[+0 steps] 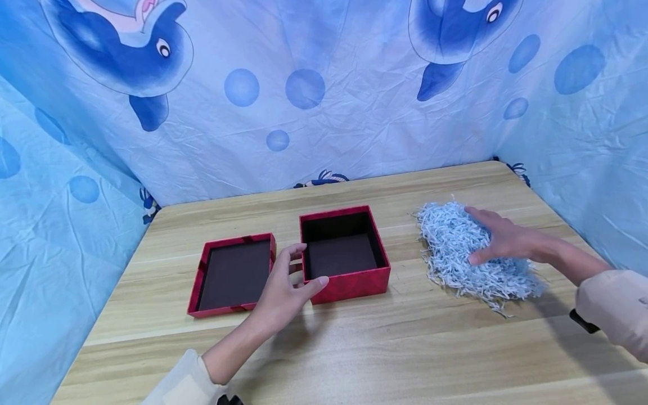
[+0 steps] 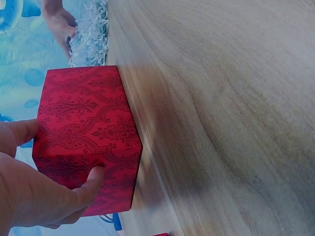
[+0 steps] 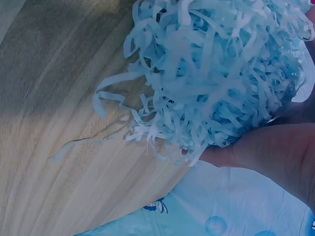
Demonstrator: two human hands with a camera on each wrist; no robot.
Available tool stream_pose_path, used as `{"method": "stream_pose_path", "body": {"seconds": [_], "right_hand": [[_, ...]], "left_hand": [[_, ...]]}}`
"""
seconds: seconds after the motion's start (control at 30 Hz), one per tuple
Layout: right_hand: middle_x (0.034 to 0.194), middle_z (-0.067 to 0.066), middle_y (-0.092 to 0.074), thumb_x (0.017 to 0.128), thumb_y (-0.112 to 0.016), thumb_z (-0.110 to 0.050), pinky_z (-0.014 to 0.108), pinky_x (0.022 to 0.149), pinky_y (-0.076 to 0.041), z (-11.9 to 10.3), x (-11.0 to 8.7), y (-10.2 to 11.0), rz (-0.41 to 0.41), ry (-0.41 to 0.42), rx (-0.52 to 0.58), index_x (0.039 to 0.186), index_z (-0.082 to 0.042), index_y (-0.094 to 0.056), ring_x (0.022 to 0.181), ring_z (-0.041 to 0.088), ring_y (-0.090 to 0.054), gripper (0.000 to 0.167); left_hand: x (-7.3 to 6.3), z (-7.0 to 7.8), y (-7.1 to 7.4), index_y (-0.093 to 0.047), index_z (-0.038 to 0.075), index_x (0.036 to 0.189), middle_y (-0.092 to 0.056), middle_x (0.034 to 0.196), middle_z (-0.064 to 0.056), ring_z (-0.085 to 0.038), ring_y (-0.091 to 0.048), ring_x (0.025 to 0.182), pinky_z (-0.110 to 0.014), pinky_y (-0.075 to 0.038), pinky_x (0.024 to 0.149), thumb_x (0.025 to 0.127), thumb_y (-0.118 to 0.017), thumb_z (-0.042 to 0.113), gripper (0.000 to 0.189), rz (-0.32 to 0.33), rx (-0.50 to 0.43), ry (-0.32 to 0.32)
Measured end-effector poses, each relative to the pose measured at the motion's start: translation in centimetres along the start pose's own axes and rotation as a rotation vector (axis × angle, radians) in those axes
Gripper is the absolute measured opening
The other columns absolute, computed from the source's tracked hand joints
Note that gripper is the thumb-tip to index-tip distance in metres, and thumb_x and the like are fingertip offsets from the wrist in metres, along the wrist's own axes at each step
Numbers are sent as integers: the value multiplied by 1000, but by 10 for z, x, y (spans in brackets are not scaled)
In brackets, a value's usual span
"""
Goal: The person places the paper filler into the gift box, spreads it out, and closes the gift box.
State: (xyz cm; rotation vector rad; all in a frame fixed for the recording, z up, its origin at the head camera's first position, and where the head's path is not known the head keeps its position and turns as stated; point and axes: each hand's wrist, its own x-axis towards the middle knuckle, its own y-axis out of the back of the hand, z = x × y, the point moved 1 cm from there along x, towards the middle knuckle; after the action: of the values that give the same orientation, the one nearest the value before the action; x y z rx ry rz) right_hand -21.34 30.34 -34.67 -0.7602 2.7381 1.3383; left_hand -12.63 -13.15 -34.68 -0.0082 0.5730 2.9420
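Note:
My left hand (image 1: 283,289) is at the near left corner of a red box (image 1: 354,286), its thumb at the front rim and its fingers along the left wall. In the left wrist view, the fingers grip that corner of the box (image 2: 83,110), whose walls carry a dark ornate pattern. The box stands open with a dark inside. To the right, my right hand (image 1: 506,239) rests on a pile of pale blue shredded paper (image 1: 455,247), thumb and forefinger spread apart. Its other fingers are hidden. Shreds (image 3: 216,73) bulge beside the thumb in the right wrist view.
A shallow red lid (image 1: 235,275) lies inside-up on the wooden table (image 1: 405,349), left of the box. Behind and at both sides hangs a blue cloth (image 1: 354,135) printed with dolphins and bubbles. Loose shreds lie around the pile's edge.

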Motion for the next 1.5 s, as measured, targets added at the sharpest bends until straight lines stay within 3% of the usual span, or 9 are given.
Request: {"method": "stream_pose_path", "body": {"seconds": [0.33,0.6,0.8,1.0,1.23,1.5], "right_hand": [[144,40,-11,71,-84,-38,79,84,-29,2,6,-11,9,-11,-120,153,-1,-3,124,63,-14,121],[137,36,-18,64,-88,-37,75,85,-31,8,10,-18,31,-22,-202,152,1,-9,117,56,-20,124],[128,34,-27,66,-87,-24,68,82,-37,10,13,-22,63,-35,-261,149,4,-21,110,51,-26,110],[122,35,-34,68,-82,-6,59,80,-43,12,15,-23,67,-22,-226,142,13,-28,106,48,-33,93],[109,33,-44,65,-84,-5,55,75,-49,19,18,-24,111,63,-258,135,14,-38,96,47,-47,86],[110,32,-47,68,-83,-6,55,78,-50,11,17,-21,94,29,-256,134,17,-41,93,41,-53,81]], "left_hand": [[0,0,0,-30,23,144,-31,147,-4,-40,-49,125,-46,-49,94,84,-76,31,76,-1,6,5],[1,0,0,-30,23,144,-31,147,-1,-36,-47,127,-46,-49,95,83,-76,31,77,1,9,2],[1,0,-1,-30,22,144,-32,147,-2,-36,-47,127,-45,-49,95,83,-76,30,77,0,6,2],[1,0,-1,-30,21,145,-31,147,-2,-35,-46,127,-45,-49,95,84,-76,31,78,0,8,7],[1,1,0,-30,22,145,-31,147,-2,-38,-48,126,-46,-49,95,84,-76,32,77,0,8,14],[1,2,0,-30,21,145,-31,147,-4,-39,-48,125,-46,-48,95,84,-76,31,77,-2,0,16]]}}
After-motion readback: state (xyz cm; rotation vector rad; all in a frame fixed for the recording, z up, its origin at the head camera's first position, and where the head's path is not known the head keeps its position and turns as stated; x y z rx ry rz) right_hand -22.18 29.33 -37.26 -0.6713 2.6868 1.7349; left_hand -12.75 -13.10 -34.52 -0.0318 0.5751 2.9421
